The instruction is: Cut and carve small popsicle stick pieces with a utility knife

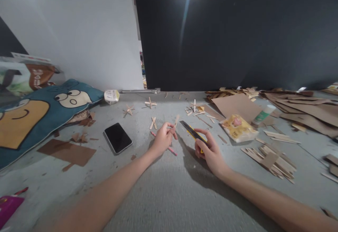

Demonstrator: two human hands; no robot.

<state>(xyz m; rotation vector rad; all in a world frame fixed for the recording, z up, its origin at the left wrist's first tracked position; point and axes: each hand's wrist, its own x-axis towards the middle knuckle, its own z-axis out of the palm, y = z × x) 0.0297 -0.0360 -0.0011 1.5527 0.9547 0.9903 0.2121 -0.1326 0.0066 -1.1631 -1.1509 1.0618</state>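
Observation:
Between the fingertips of my left hand [166, 137] is a short wooden craft stick [176, 119], its free end pointing up and away from me. My right hand [210, 151] is closed round a yellow and black utility knife [195, 134]. The knife's dark blade end points toward the stick, a small gap apart from it. Under my left hand a pink pen-like stick [172, 150] lies on the grey table, partly hidden. Just beyond are crossed craft sticks [153, 123] and two star-shaped stick pieces, one of them the nearer star [128, 110].
Left stand a phone [117, 138], cardboard scraps [67, 151] and a blue cartoon cushion [52, 108]. To the right lie a yellow packet [239, 128], a glue stick [264, 114], a craft-stick bundle [271, 161] and cardboard sheets [303, 110]. A dark panel [237, 35] rises behind.

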